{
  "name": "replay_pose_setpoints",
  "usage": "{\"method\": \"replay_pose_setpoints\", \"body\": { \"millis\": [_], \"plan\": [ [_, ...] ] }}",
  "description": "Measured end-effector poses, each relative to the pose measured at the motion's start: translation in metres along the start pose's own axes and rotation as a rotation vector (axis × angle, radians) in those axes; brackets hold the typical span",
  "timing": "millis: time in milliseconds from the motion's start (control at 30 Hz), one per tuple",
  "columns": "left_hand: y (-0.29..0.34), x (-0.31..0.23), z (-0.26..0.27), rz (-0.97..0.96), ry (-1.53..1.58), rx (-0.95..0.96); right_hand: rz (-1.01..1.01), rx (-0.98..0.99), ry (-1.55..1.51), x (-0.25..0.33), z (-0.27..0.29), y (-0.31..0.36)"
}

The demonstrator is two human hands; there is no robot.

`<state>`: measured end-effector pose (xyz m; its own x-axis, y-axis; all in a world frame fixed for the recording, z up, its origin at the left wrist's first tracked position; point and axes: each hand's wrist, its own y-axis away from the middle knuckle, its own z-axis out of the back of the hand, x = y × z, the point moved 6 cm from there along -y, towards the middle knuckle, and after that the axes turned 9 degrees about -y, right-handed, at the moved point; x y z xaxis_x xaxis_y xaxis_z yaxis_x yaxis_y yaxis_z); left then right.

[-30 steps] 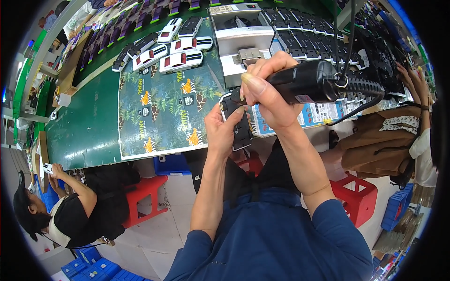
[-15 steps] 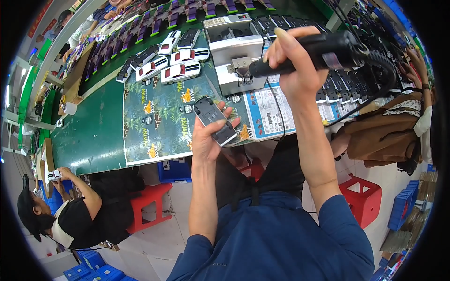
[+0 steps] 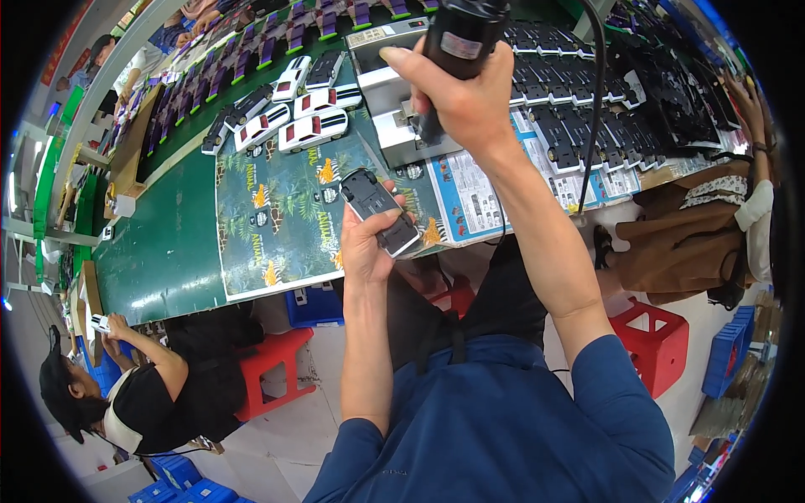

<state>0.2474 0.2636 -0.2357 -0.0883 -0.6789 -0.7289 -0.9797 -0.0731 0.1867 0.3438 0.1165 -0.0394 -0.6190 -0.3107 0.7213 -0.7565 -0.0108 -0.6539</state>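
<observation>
Black electric screwdriver [image 3: 464, 38] in right hand [image 3: 457, 96], red-labelled.

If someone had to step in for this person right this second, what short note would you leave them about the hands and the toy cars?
Left hand: holds a toy car underside up, above the table's near edge.
Right hand: raised, gripping a black corded power tool; its tip is apart from the car.
On the green table: white toy cars lined up beyond the printed jungle mat; rows of black car parts to the right; a grey boxy machine under the tool.
Done: car in hand, turned over.
Left: whether it is fastened cannot be seen; many black parts appear unassembled.
</observation>
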Motion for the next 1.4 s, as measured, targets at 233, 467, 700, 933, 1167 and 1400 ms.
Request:
{"method": "replay_pose_setpoints", "body": {
  "millis": [233, 467, 700, 933, 1167, 1400],
  "plan": [
    [-0.006, 0.001, -0.002, 0.013, 0.020, -0.021, -0.284, -0.039, -0.516, 0.033, 0.006, 0.067],
    [-0.012, 0.007, 0.010, 0.057, 0.042, 0.054, -0.313, 0.059, -0.370, 0.025, -0.008, 0.094],
    [-0.011, 0.007, 0.009, 0.107, 0.135, 0.002, -0.294, 0.126, -0.365, 0.020, -0.014, 0.093],
    [-0.015, 0.008, 0.010, 0.151, 0.204, -0.010, -0.241, 0.176, -0.294, 0.032, -0.018, 0.081],
    [-0.004, -0.002, -0.004, 0.121, 0.145, -0.087, -0.246, 0.194, -0.306, 0.032, -0.010, 0.083],
    [-0.014, 0.013, 0.009, 0.176, 0.217, -0.051, -0.272, 0.189, -0.241, 0.018, -0.013, 0.092]
  ]
}}
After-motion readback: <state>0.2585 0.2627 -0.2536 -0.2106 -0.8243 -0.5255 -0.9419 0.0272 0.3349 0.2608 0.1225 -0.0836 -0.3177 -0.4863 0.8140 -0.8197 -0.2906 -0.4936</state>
